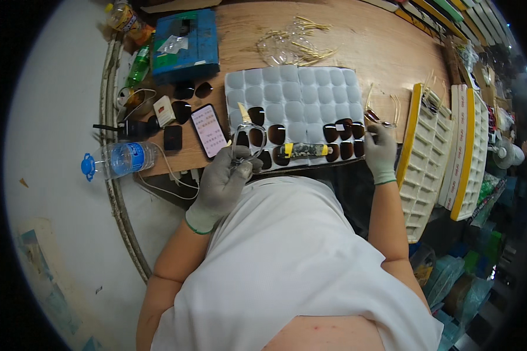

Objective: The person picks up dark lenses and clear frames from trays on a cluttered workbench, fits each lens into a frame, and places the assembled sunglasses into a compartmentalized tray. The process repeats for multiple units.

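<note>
My left hand (219,184), in a grey glove with a green cuff, is closed on a glasses frame (265,137) with a clear round lens, raised over the near left corner of a grey padded mat (287,88). My right hand (381,153), gloved alike, is beside the mat's right edge with its fingers drawn together; what they hold, if anything, is hidden. Brown lenses (346,150) lie in rows on the mat near it, and more dark lenses (277,134) lie on the left half. Between them rests a yellow-and-dark cylindrical tool (303,150).
Left of the mat are a lit phone (209,130), a small white box (164,110), a water bottle (123,160) and a blue box (187,44). Gold-templed frames (298,44) lie behind. Slotted trays (424,158) stand at right, past brown-lensed glasses (380,119).
</note>
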Action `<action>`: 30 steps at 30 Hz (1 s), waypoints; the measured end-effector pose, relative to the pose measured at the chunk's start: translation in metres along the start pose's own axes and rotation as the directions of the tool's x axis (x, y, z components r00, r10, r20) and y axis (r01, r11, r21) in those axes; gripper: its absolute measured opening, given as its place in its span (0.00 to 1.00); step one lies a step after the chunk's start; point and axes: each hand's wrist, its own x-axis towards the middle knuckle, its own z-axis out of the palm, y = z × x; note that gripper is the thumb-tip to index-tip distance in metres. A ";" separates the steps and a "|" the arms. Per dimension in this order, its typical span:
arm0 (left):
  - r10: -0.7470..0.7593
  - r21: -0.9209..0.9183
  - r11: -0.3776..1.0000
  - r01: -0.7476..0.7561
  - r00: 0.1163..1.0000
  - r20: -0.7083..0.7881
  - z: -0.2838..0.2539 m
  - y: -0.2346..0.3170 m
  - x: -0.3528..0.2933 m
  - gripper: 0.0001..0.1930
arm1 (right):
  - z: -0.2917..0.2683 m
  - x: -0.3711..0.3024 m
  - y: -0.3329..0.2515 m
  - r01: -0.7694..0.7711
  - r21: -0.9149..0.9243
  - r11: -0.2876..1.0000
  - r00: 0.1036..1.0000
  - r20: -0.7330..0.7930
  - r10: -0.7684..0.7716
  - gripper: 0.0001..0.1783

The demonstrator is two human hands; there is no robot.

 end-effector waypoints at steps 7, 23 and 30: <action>-0.080 -0.019 0.997 0.081 0.995 0.054 0.022 0.006 0.009 0.13 | 0.033 0.007 -0.024 0.333 -0.353 0.874 0.932 0.264 -0.248 0.13; 0.053 0.357 0.934 -0.025 0.996 -0.069 0.126 0.039 0.038 0.13 | 0.014 0.038 -0.007 0.544 -0.129 0.829 0.808 0.349 -0.475 0.09; -0.041 0.362 0.927 0.096 0.987 -0.157 0.137 0.062 0.018 0.12 | -0.048 0.072 -0.012 0.604 0.197 0.772 0.608 0.513 -0.606 0.11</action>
